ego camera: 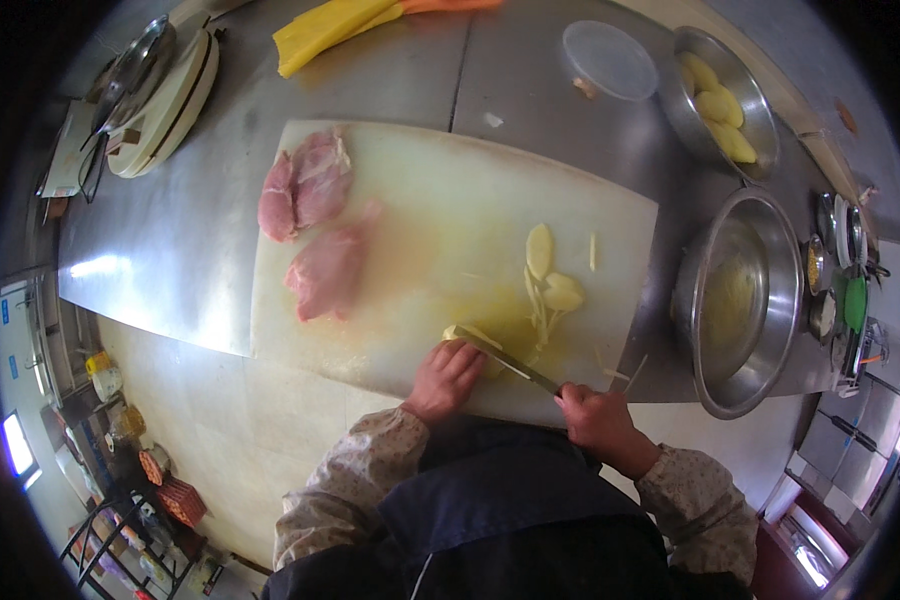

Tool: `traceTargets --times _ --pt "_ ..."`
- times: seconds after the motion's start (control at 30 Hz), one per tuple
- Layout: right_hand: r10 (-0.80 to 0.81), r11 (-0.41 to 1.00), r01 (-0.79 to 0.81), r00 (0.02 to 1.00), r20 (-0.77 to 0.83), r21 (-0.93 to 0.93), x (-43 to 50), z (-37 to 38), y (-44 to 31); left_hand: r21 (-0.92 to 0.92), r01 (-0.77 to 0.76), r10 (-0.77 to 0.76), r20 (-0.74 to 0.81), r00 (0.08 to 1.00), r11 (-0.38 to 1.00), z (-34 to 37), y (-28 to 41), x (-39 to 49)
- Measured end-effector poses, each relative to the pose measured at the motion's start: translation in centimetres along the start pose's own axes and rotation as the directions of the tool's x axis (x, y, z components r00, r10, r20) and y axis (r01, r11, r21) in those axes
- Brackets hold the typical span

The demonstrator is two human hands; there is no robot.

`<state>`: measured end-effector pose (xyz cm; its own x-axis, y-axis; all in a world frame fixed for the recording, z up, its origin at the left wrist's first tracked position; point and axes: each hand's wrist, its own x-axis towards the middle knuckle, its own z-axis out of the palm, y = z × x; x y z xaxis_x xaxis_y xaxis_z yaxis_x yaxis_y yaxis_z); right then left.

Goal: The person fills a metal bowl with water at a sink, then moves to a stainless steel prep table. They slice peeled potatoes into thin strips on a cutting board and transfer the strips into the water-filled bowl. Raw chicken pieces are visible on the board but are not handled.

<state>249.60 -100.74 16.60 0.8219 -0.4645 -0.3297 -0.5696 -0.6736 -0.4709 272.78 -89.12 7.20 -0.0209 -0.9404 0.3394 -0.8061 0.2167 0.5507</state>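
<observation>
My right hand (600,424) grips the handle of a kitchen knife (514,364), its blade pointing up and left across a piece of peeled potato (480,334). With fingers bent, my left hand (450,373) presses on the potato beside the blade. Both hands work at the near edge of a white cutting board (435,180). Potato slices (562,291) and thin strips lie on the board just beyond the knife. Toward the board's left side rest pieces of raw meat (322,274). How much potato is under my left fingers is hidden.
A large steel bowl (784,300) stands right of the board, with another bowl (769,154) of peeled potatoes behind it. A clear plastic lid (611,60) and yellow-orange rubber gloves (337,30) lie at the back. Round boards (176,112) stand at the far left of the steel table (165,247).
</observation>
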Motion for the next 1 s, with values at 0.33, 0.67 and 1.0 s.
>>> traceTargets --times 0.33,0.67,1.0 --pt "0.060 0.998 -0.057 0.988 0.141 -0.027 0.8 1.9 -0.7 0.012 0.041 -0.041 -0.004 0.999 0.999 0.5 -0.1 -0.6" --pt "0.027 0.999 -0.026 0.999 0.036 -0.040 1.2 1.3 -1.3 -0.014 0.033 -0.032 0.039 0.999 0.999 0.2 -0.3 -0.8" --pt "0.010 0.998 -0.009 1.000 0.014 -0.064 2.3 2.2 -1.5 0.006 0.001 0.000 -0.040 0.999 1.000 -0.6 0.0 0.1"
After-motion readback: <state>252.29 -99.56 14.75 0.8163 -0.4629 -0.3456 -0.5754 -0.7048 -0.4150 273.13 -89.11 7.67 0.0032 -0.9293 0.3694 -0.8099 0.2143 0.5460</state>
